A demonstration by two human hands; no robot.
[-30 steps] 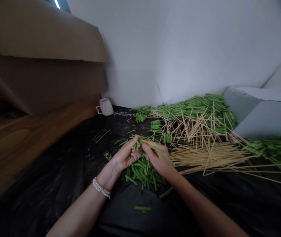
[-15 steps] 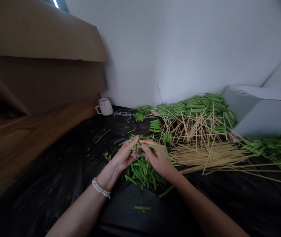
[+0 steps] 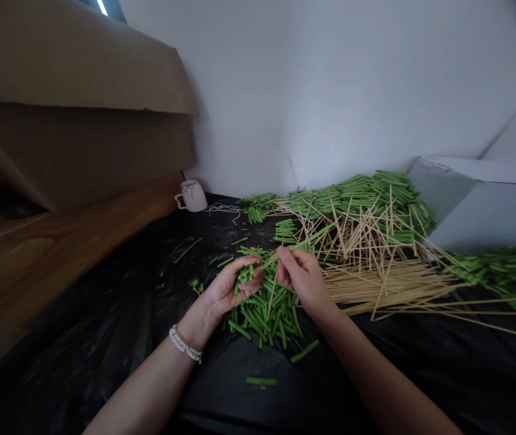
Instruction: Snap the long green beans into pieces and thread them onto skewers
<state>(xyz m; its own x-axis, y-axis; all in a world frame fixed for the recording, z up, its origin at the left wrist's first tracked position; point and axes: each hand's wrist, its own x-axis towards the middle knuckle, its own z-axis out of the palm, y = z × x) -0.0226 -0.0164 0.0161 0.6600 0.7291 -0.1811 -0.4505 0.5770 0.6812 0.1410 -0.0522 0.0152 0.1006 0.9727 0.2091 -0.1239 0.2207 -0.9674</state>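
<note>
Fingers curled, my left hand [image 3: 238,283] holds several short green stem pieces [image 3: 246,273] above a loose pile. My right hand [image 3: 302,277], just to its right, pinches a long green stem [image 3: 315,237] that slants up to the right, its lower end near my left fingertips. Beneath both hands lies the pile of cut green pieces [image 3: 262,317] on black plastic [image 3: 222,386]. Thin wooden sticks [image 3: 385,284] lie in a heap to the right of my right hand. What my left palm holds is partly hidden by the fingers.
Stacked green bundles [image 3: 353,193] line the wall behind the sticks, with more bundles [image 3: 507,275] at the right. A white box [image 3: 489,205] stands back right. A white mug [image 3: 193,196] sits back left, near string and a large cardboard box [image 3: 104,139].
My right hand has moved right, away from my left hand. The long stem now points up to the right instead of down, and my left fingers have curled in further.
</note>
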